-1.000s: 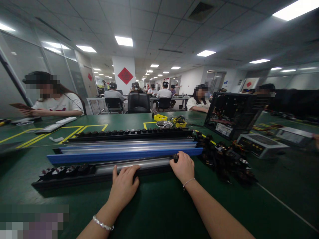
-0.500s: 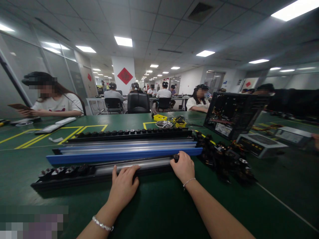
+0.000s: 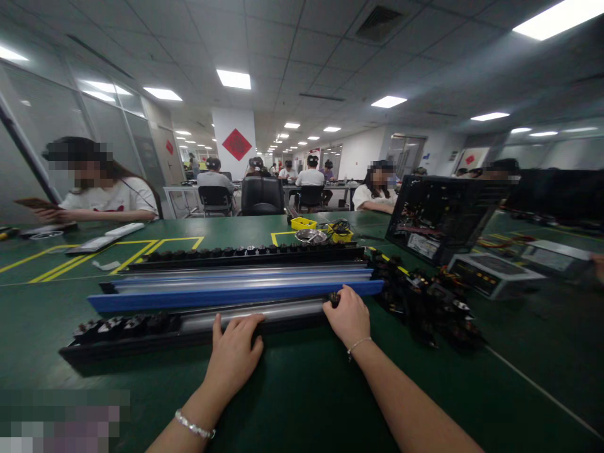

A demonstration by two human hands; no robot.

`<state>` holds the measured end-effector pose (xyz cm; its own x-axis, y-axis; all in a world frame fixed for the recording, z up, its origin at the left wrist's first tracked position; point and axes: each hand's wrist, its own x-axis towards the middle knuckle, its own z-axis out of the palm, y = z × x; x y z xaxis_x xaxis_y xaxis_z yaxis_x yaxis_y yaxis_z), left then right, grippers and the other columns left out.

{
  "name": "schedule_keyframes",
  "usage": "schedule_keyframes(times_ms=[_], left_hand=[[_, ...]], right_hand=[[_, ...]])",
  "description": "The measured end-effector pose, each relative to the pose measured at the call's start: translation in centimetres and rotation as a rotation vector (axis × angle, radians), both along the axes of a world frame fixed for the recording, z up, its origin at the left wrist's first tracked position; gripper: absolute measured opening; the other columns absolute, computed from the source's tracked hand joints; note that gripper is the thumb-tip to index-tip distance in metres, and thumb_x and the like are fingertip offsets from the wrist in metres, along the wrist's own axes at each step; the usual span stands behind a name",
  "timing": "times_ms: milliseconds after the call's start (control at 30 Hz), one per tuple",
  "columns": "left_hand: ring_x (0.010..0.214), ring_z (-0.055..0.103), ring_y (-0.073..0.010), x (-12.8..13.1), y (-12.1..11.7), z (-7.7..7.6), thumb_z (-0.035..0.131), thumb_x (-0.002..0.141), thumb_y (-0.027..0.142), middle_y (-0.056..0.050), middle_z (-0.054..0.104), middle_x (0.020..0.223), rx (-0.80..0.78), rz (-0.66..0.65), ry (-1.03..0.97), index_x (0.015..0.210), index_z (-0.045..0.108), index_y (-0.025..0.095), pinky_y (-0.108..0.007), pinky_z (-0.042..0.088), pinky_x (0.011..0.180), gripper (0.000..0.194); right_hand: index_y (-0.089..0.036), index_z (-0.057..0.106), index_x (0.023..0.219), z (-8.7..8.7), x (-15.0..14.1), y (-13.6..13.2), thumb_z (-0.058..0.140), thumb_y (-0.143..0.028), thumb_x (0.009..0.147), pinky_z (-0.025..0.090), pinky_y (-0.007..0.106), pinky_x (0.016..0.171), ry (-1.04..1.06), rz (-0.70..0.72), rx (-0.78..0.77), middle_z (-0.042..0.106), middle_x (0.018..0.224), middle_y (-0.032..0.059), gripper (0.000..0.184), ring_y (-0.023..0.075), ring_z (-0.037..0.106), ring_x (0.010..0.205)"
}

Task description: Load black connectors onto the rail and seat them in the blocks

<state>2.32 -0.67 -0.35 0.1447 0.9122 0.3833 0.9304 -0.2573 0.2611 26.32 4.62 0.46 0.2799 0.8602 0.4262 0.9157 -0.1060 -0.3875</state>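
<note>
Green table [image 3: 302, 390]: wide, with yellow lines and long trays across it.
Front tray [image 3: 123, 348]: black, with a shiny inside, lying near the person. Four or so black plugs [image 3: 134, 324] sit at its left end.
Left hand [image 3: 236, 352]: fingers spread wide, resting on the tray's near edge, not closed around anything.
Right hand [image 3: 349, 314]: thumb and fingers bent close around a small black part [image 3: 334, 298] at the tray's right end. It is dark there, so it may be a plug.
Blue strip [image 3: 212, 299]: just behind the front tray. A hard push away could bump them together.
Black pile [image 3: 429, 308]: right of the trays. If the right fingers slip, the small part could tip or roll that way.
</note>
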Motion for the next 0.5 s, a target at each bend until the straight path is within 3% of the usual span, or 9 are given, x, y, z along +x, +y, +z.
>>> schedule_keyframes(times_ms=[500], left_hand=[[0.107, 0.054, -0.0203, -0.07, 0.14, -0.22, 0.044, 0.079, 0.022, -0.001, 0.065, 0.109, 0.014, 0.001, 0.003, 0.113, 0.054, 0.028, -0.058, 0.000, 0.107, 0.036]], right_hand=[[-0.016, 0.055, 0.091, 0.21, 0.64, 0.20, 0.048, -0.028, 0.073, 0.037, 0.030, 0.088, 0.007, -0.031, -0.022, 0.057, 0.112, 0.0118, 0.023, 0.0229, 0.052, 0.104]])
